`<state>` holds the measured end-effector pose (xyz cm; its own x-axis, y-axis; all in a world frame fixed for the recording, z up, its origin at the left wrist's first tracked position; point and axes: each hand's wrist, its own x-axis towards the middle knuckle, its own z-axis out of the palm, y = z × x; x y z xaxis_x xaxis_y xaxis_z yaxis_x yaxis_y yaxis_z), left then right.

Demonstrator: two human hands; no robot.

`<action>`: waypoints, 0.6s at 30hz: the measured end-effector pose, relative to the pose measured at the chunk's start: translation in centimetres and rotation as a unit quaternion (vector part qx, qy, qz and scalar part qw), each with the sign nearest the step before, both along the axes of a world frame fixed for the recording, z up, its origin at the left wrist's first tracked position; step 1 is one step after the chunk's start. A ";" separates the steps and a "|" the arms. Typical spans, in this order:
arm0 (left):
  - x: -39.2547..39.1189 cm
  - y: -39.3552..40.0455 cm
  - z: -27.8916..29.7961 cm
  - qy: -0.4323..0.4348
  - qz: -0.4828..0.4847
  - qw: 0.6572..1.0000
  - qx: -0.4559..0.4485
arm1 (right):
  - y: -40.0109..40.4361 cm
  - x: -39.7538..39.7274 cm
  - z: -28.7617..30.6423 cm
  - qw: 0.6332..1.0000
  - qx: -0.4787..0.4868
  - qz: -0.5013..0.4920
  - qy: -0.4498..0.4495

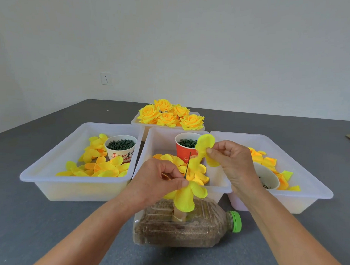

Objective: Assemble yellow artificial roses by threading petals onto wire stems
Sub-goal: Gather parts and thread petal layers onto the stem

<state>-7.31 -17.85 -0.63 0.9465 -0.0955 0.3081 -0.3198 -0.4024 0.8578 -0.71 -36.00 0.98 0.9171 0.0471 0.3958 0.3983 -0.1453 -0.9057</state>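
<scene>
Pinching a thin dark wire stem low down, the left hand holds its grip closed on the wire just above a set of yellow petals already threaded on it. The stem stands nearly upright, its tip free. The right hand pinches a loose yellow petal piece between thumb and fingertips, up and to the right of the wire tip, apart from it.

Below the hands a clear plastic bottle filled with brown grain lies on its side on the dark grey desk, its green cap pointing right. The threaded petals hang over the bottle's upper side.

Three white plastic trays sit rim to rim behind the bottle: the left tray, the middle tray and the right tray, each holding loose petals. A white paper cup of dark green pieces in the left tray bears red Chinese characters, only partly readable. A red paper cup of green rings stands in the middle tray, and another white cup shows behind the right wrist. A fourth tray farther back carries finished yellow roses.

Bare desk lies open to the left and right of the bottle and along the near edge. A wall socket sits on the pale wall.
</scene>
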 end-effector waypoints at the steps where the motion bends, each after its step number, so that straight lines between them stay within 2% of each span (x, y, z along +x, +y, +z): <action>1: 0.0 0.0 0.0 0.000 -0.001 1.000 -0.002 | 0.1 0.0 0.0 1.000 0.002 -0.006 0.001; 9: 0.0 0.0 0.0 0.007 0.002 1.000 0.000 | 1.5 -0.5 -0.4 0.999 0.036 -0.019 0.026; 18: -0.2 0.0 0.1 0.006 0.000 1.000 0.004 | 2.4 -1.1 -0.3 0.995 0.060 0.077 0.019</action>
